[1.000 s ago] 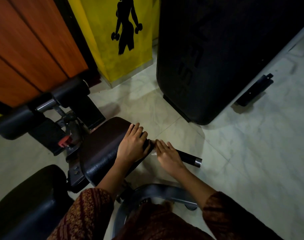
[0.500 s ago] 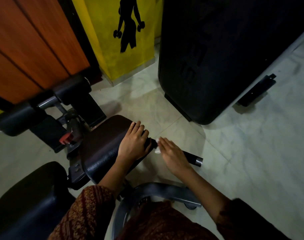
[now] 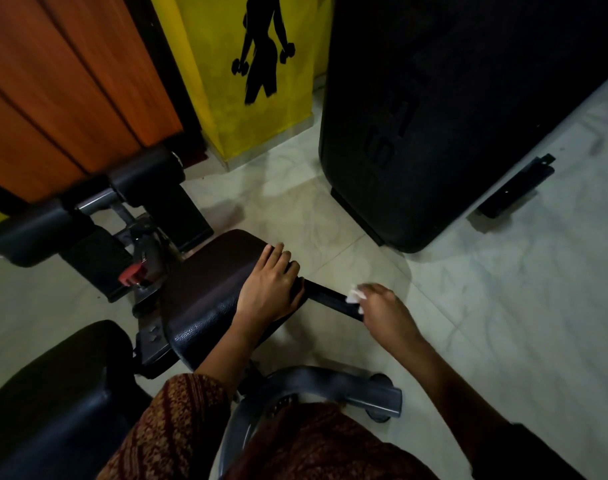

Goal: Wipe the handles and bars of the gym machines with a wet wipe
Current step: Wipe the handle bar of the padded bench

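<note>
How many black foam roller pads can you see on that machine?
2: one black cylindrical foam roller pad by the orange wooden panel, the other lower left of it. More may be hidden.

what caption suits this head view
Right hand presses a white wipe on the black handle; left hand holds the seat pad.
</note>
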A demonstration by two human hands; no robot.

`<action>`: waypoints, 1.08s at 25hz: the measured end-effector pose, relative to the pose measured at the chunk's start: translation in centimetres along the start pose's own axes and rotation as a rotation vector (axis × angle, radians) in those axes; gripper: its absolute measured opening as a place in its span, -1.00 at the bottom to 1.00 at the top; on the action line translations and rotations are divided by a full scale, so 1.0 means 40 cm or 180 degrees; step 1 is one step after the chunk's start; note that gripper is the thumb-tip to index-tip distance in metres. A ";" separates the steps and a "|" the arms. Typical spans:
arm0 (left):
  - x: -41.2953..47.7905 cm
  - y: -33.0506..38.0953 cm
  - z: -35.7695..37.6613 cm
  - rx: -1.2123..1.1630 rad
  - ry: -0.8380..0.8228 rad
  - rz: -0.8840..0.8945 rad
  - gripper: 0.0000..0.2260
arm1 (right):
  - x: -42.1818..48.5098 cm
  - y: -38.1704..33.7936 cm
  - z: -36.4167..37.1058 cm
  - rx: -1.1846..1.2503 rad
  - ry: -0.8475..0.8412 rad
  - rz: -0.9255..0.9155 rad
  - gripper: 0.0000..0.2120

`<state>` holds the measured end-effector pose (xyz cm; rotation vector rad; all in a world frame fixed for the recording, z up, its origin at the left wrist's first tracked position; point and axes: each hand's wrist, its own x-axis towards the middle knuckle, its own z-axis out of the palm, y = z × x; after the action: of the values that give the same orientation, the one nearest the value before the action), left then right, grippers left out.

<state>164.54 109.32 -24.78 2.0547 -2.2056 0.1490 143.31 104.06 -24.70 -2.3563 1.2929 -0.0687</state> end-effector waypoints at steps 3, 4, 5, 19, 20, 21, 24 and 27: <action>0.001 0.004 -0.004 -0.0004 -0.0025 0.0011 -0.61 | 0.115 -0.086 0.051 0.0225 -0.0076 -0.0211 -0.63; 0.002 0.003 -0.004 -0.0015 -0.0023 0.0013 -0.61 | 0.137 -0.105 0.068 0.0280 -0.0380 -0.0254 -0.65; 0.001 0.002 -0.003 -0.0011 -0.0025 0.0014 -0.61 | 0.146 -0.109 0.081 0.0209 -0.0675 -0.0293 -0.70; 0.002 0.001 -0.005 0.0075 -0.0193 -0.0006 -0.58 | 0.047 -0.063 0.027 -0.0688 -0.0387 -0.0183 -0.69; 0.002 0.001 -0.004 0.0058 -0.0181 -0.0009 -0.57 | 0.050 -0.070 0.050 -0.0624 -0.0505 -0.0296 -0.64; 0.002 0.001 -0.004 0.0045 -0.0179 -0.0014 -0.58 | 0.042 -0.064 0.063 -0.0636 -0.0479 -0.0454 -0.59; 0.000 0.003 -0.005 0.0032 -0.0145 -0.0021 -0.60 | -0.030 0.005 0.055 -0.0769 0.0171 -0.0518 -0.55; 0.003 0.004 -0.002 -0.0027 -0.0114 -0.0027 -0.63 | -0.127 0.066 0.031 -0.1110 0.0637 -0.0494 -0.59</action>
<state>164.36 109.23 -24.66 2.0782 -2.2137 0.1027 138.70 107.39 -26.05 -2.8073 1.2959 -0.1405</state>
